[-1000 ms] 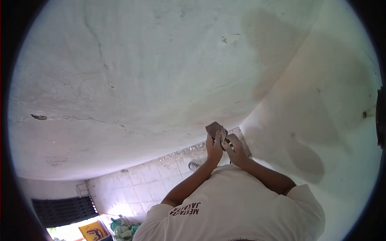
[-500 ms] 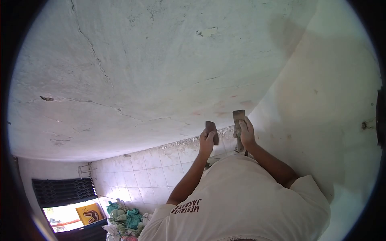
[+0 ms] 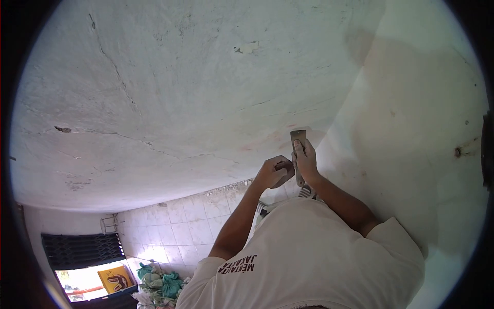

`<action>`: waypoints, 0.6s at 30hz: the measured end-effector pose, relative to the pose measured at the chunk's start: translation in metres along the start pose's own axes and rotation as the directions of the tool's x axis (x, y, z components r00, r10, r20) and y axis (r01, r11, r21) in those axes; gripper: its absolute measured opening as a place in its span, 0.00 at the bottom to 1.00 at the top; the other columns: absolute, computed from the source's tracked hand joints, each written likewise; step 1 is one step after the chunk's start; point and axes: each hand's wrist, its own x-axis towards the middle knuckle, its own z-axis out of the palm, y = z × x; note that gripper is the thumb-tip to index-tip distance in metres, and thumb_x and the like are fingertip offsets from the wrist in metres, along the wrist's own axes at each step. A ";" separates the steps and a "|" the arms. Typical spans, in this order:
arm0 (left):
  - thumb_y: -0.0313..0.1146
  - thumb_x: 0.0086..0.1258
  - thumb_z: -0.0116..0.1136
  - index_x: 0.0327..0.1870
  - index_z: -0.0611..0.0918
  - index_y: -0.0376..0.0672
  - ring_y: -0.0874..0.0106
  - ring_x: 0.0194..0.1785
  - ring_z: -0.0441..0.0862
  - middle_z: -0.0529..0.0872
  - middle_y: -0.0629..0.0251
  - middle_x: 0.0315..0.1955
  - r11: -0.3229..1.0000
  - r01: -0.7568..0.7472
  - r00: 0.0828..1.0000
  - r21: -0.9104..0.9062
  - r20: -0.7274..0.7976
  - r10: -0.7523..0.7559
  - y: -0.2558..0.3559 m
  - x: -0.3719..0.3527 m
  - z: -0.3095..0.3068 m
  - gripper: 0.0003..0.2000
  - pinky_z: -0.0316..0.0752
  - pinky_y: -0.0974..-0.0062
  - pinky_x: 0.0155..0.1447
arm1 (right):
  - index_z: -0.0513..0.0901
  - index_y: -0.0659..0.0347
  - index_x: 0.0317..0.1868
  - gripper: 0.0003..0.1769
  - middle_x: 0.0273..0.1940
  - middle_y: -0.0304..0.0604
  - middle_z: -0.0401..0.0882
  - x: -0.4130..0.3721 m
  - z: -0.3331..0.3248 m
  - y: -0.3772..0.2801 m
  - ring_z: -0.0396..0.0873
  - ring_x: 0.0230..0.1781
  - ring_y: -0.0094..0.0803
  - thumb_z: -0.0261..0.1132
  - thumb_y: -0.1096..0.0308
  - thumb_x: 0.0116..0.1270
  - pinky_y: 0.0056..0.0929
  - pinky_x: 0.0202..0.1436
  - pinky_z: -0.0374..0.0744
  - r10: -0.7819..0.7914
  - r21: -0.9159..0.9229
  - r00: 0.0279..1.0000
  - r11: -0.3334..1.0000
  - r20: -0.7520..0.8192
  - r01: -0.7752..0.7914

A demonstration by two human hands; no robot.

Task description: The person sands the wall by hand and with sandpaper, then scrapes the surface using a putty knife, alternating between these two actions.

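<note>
My left hand is closed around a dark brown flat plate, its palm side turned toward my right hand. Close beside it, my right hand grips a putty knife with the grey blade pointing up and the handle end showing below the fingers. The thumb of that hand lies along the blade's lower part. Behind the blade is the pale plastered wall, with faint reddish marks near the knife. The left hand and plate are right at the putty knife's handle.
A side wall meets the plastered wall at a corner on the right. White floor tiles have debris along the wall base. Tied bags lie at lower left, near a dark lattice gate and a yellow sign.
My left hand has come right and turned, bringing the plate up to the putty knife's handle. My right hand has shifted slightly up and left. The view has moved a little.
</note>
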 end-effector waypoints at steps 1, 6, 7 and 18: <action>0.24 0.55 0.56 0.48 0.80 0.38 0.76 0.41 0.80 0.85 0.63 0.36 1.000 -0.021 1.000 0.001 0.012 0.021 0.002 0.004 0.001 0.17 0.75 0.75 0.49 | 0.70 0.57 0.37 0.11 0.19 0.30 0.66 0.001 0.000 -0.004 0.64 0.15 0.16 0.55 0.61 0.77 0.19 0.16 0.64 -0.006 -0.010 1.000 1.000 -0.018 0.006; 0.32 0.70 0.55 0.52 0.79 0.40 0.73 0.43 0.80 0.85 0.60 0.39 0.986 0.017 0.994 -0.164 -0.102 -0.034 0.006 0.025 0.012 0.12 0.74 0.73 0.52 | 0.73 0.60 0.35 0.14 0.20 0.30 0.66 0.014 0.001 -0.002 0.64 0.16 0.18 0.56 0.60 0.77 0.23 0.19 0.65 -0.150 -0.129 0.984 0.982 -0.096 0.137; 0.34 0.74 0.54 0.53 0.78 0.40 0.72 0.44 0.80 0.85 0.59 0.40 0.973 0.059 0.988 -0.222 -0.126 -0.089 0.012 0.028 0.012 0.12 0.74 0.72 0.52 | 0.73 0.61 0.35 0.14 0.20 0.30 0.66 0.013 0.002 -0.003 0.64 0.16 0.18 0.57 0.60 0.77 0.24 0.20 0.66 -0.166 -0.142 0.980 0.979 -0.114 0.149; 0.49 0.80 0.42 0.54 0.80 0.36 0.69 0.49 0.79 0.85 0.58 0.46 1.000 -0.026 0.992 0.016 0.128 0.023 0.051 0.056 -0.017 0.23 0.70 0.71 0.59 | 0.76 0.66 0.39 0.13 0.20 0.38 0.72 0.010 -0.004 -0.015 0.69 0.20 0.21 0.56 0.63 0.76 0.28 0.23 0.69 -0.239 -0.316 0.971 0.923 -0.025 0.219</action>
